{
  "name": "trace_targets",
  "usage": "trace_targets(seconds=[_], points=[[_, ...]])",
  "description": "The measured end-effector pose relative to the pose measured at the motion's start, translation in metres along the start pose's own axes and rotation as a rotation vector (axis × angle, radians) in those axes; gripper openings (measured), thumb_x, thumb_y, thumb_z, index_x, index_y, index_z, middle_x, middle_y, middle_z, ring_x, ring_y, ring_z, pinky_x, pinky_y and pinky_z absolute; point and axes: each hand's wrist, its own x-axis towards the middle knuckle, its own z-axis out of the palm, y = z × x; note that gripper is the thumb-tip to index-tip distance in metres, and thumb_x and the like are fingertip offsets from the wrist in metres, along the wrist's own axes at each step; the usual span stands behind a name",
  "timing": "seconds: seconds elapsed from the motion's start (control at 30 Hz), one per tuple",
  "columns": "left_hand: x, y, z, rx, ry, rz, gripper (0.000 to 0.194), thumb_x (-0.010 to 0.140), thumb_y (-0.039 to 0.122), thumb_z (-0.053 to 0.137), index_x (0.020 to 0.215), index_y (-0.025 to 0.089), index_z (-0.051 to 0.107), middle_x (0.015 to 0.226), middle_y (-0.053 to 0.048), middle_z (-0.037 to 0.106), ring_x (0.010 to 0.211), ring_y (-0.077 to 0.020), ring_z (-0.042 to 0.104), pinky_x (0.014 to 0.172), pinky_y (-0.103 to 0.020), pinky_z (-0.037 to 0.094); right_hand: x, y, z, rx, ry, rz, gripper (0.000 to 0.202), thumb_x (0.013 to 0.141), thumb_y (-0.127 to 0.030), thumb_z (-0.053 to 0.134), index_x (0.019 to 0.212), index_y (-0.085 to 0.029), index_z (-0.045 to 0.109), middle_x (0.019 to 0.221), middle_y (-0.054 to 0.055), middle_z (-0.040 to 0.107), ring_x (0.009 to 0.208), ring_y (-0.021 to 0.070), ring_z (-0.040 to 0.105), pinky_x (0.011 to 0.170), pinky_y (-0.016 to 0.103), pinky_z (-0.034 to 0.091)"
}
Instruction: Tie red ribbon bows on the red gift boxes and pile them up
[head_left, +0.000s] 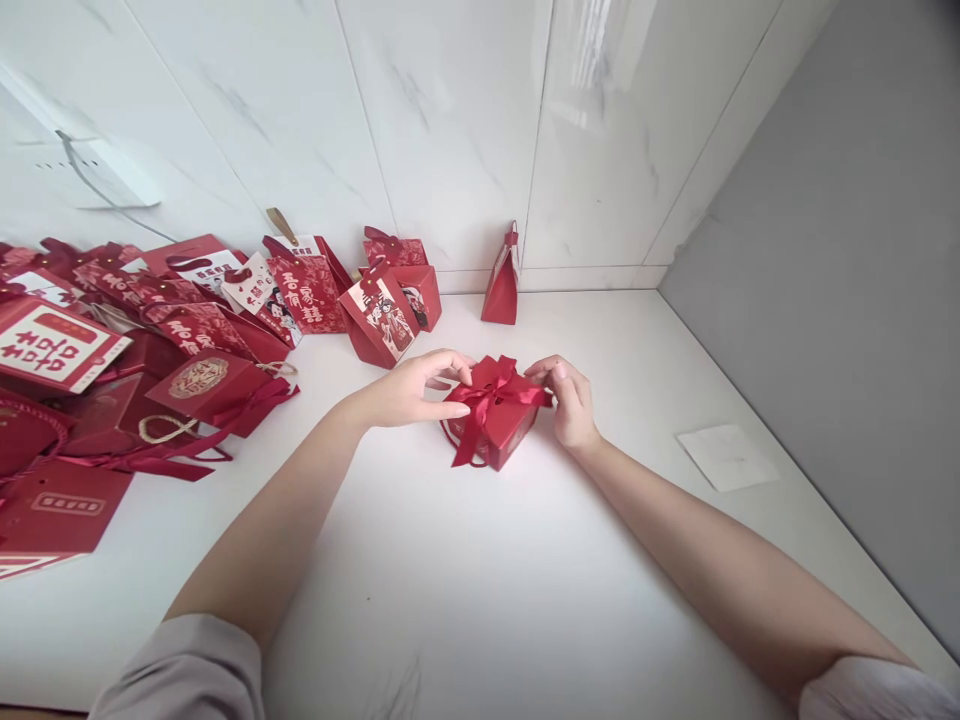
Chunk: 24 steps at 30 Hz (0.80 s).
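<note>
A small red gift box (pixel 510 432) stands on the white tabletop in front of me, with a glossy red ribbon (pixel 498 386) tied in a bow on its top. One tail of the ribbon hangs down the box's front left. My left hand (pixel 420 388) is at the left side of the bow, thumb and fingers apart. At the bow's right side, my right hand (pixel 568 400) has its fingers curled in a pinch against the ribbon's right end. A thin red cord loop shows at the box's lower left.
Several red and white gift boxes (pixel 202 385) crowd the table's left side. A lone red box (pixel 502 285) stands near the marbled wall (pixel 457 120). A white paper square (pixel 727 458) lies at right, and a grey panel (pixel 825 250) borders the table there.
</note>
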Motion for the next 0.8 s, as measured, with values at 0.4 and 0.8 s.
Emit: trace_targets(seconds=[0.4,0.8], points=[[-0.014,0.032,-0.002,0.279,0.165,-0.135,0.028,0.084,0.045,0.058,0.103,0.024,0.059,0.11,-0.005,0.066,0.1,-0.0218,0.064,0.084,-0.036,0.052,0.014,-0.035,0.0,-0.047,-0.133,0.168,0.034,0.086,-0.055,0.06,0.086,-0.022,0.062,0.065,-0.003,0.054,0.057,0.012,0.052,0.05,0.024,0.041],[-0.022,0.035,0.009,0.386,0.09,-0.119,0.07,0.064,0.057,0.076,0.121,0.025,0.052,0.104,-0.009,0.068,0.094,-0.0273,0.067,0.065,-0.031,0.048,0.026,-0.086,-0.026,-0.259,-0.728,0.288,0.039,0.088,-0.056,0.058,0.094,-0.019,0.067,0.1,0.006,0.071,0.092,0.0207,0.063,0.089,0.039,0.047]])
